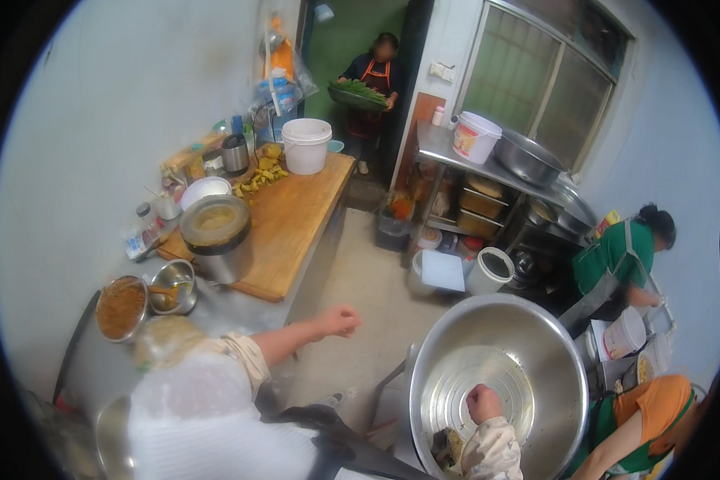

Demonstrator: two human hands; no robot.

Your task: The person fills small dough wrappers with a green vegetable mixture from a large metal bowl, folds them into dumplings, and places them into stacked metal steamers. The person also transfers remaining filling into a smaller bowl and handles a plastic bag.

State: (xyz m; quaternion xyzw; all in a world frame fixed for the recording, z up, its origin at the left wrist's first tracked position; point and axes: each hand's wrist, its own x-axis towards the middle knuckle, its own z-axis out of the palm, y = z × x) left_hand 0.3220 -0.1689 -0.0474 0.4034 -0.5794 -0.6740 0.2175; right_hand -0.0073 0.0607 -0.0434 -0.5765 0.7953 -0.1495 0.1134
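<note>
My left hand (339, 321) reaches out over the floor beyond the edge of the worktable. Its fingers are loosely curled, and nothing shows in them. Inside a large steel basin (555, 366) is my right hand (483, 403), its fingers curled into a fist. Whether that fist holds something is hidden. Next to my right sleeve, a dark and yellowish lump (448, 449) lies in the basin, too blurred to name. A white ribbed cloth (216, 447) and a whitish translucent covering (189, 384) hide part of my left arm's side.
Left: wooden board (300, 234), lidded steel container (216, 240), bowl of brown shreds (121, 309), white bucket (307, 147). A person (377, 75) carries green leaves in the doorway. Two people in green, one (615, 258) bending, the other (642, 420) close by, are at right. Metal shelving (438, 147) stands ahead.
</note>
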